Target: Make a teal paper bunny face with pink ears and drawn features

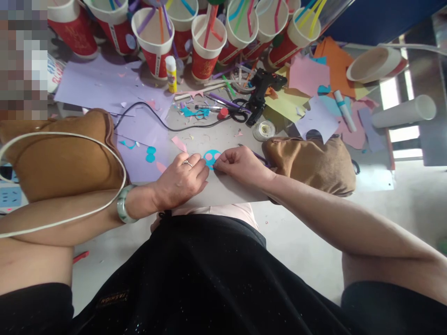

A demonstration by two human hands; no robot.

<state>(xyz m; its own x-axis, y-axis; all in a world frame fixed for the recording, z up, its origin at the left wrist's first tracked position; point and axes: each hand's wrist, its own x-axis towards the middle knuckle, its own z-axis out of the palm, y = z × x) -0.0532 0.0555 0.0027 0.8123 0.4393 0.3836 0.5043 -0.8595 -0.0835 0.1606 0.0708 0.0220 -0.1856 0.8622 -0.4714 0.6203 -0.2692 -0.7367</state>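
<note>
The left hand [185, 179], fingers curled, and the right hand [240, 164], thumb and fingertips drawn close together, meet a blue paper disc with pink spots [210, 159] at the table's near edge — whether either one grips it, I cannot tell. Beyond lie a black glue gun [262, 93] and a yellow glue stick [172, 75] — then red-and-white paper cups [208, 49] holding straws.

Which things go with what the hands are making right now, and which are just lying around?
With the work:
- blue paper circle with pink spots
- left hand, beside it
- right hand, fingertips at its edge

Lying about, untouched:
- glue stick, perhaps a helper
- black glue gun
- red-and-white cups
- purple paper
</note>
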